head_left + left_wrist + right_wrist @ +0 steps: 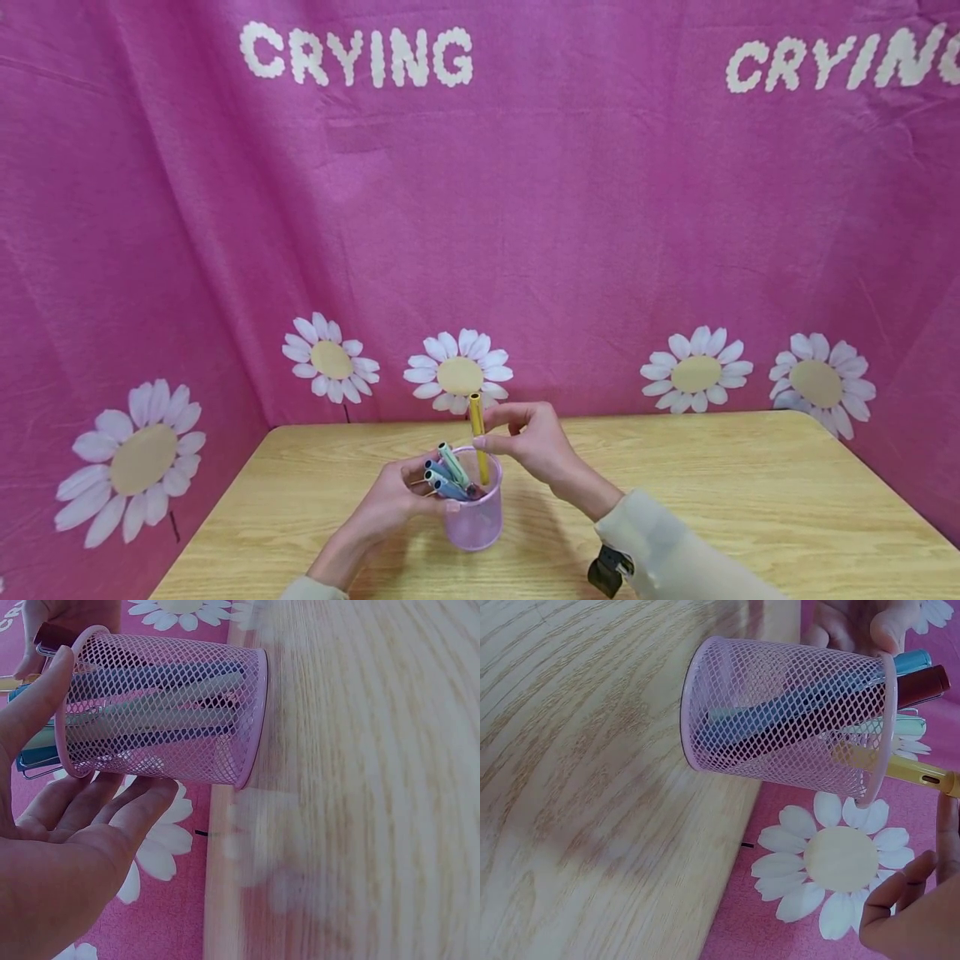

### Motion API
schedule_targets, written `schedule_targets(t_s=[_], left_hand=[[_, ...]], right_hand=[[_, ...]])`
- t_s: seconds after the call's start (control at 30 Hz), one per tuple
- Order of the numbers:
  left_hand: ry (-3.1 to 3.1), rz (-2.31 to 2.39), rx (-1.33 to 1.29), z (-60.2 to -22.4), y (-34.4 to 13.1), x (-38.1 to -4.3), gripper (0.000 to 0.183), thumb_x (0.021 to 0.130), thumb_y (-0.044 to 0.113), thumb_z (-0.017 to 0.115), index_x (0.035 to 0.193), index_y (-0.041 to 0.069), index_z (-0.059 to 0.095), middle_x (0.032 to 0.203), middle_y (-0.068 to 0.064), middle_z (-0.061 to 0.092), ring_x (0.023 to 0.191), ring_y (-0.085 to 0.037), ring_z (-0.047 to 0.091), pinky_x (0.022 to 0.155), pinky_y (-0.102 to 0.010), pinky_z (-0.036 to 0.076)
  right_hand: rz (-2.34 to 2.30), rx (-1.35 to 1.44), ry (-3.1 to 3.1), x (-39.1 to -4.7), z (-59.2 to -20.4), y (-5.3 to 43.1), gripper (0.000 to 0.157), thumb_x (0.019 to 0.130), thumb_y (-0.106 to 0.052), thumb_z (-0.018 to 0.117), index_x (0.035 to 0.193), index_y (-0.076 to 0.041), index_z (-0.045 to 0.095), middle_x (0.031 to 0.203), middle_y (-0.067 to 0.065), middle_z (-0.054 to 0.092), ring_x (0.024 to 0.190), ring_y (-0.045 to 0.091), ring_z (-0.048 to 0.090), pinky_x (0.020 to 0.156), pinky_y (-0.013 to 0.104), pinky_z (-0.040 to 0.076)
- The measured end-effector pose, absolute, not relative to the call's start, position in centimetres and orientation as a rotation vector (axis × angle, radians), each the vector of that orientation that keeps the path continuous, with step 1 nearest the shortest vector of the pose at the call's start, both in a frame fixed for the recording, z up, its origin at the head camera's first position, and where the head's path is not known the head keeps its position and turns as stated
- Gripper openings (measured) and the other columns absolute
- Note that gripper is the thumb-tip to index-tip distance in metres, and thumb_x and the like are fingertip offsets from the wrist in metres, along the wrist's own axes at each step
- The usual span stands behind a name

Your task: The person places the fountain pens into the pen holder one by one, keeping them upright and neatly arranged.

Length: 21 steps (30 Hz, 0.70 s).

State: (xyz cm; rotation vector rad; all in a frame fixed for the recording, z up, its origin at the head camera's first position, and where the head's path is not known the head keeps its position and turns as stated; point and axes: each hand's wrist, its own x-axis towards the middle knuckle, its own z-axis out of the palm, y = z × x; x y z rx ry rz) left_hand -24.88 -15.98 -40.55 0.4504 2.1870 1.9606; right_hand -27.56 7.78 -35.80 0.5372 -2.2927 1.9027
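Note:
A pink mesh pen cup (476, 528) stands upright on the table. My left hand (392, 498) holds it near the rim, with the thumb on the near side and the fingers around the other side, as the left wrist view shows. Between thumb and fingertips, my right hand (538, 440) pinches a yellow pen (477, 417), its lower end inside the cup. Several blue and pale green pens (452, 465) lean in the cup toward my left hand. A dark red pen (922, 686) among them shows best in the right wrist view.
The light wooden table (712, 492) extends to both sides of the cup. Behind and to the left hangs a pink cloth (570, 233) with printed daisies and white lettering. A black strap piece (610, 571) hangs at my right sleeve.

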Motion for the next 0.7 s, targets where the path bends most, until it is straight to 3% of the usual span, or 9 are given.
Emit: schedule_targets(t_s=[0.23,0.33,0.5,0.7], left_hand=[[2.196,1.956,0.439,-40.66,-15.94,-24.81,0.082,0.083,0.000,0.086,0.152,-0.012,0.044,0.143,-0.029,0.060,0.131,-0.042,0.059,0.109,-0.046,0.050],[2.191,1.961,0.448,-40.69,-15.95,-24.84,0.081,0.083,0.000,0.086,0.152,-0.012,0.045,0.142,-0.028,0.060,0.131,-0.042,0.059,0.109,-0.046,0.049],[2.178,1.969,0.462,-40.70,-15.99,-24.90,0.080,0.084,0.000,0.086,0.152,-0.012,0.045,0.142,-0.028,0.061,0.131,-0.043,0.059,0.109,-0.046,0.050],[2.173,1.971,0.455,-40.52,-15.95,-24.93,0.080,0.084,-0.003,0.085,0.153,-0.012,0.044,0.148,-0.029,0.055,0.134,-0.044,0.056,0.110,-0.046,0.048]], right_hand=[[1.894,0.543,-2.307,-27.56,-36.27,7.62,0.025,0.081,-0.006,0.090,0.104,-0.001,0.081,0.104,0.005,0.079,0.107,0.017,0.062,0.100,0.035,0.047],[1.882,0.550,-2.311,-27.52,-36.39,7.55,0.025,0.080,-0.006,0.090,0.103,-0.001,0.081,0.100,0.005,0.079,0.098,0.018,0.060,0.086,0.028,0.046],[1.876,0.575,-2.310,-27.42,-36.43,7.50,0.025,0.079,-0.005,0.090,0.102,0.000,0.081,0.096,0.007,0.079,0.082,0.016,0.052,0.063,0.023,0.035],[1.834,0.621,-2.327,-27.66,-36.80,7.55,0.023,0.079,-0.004,0.090,0.100,-0.002,0.082,0.094,0.006,0.079,0.081,0.014,0.056,0.064,0.022,0.038]])
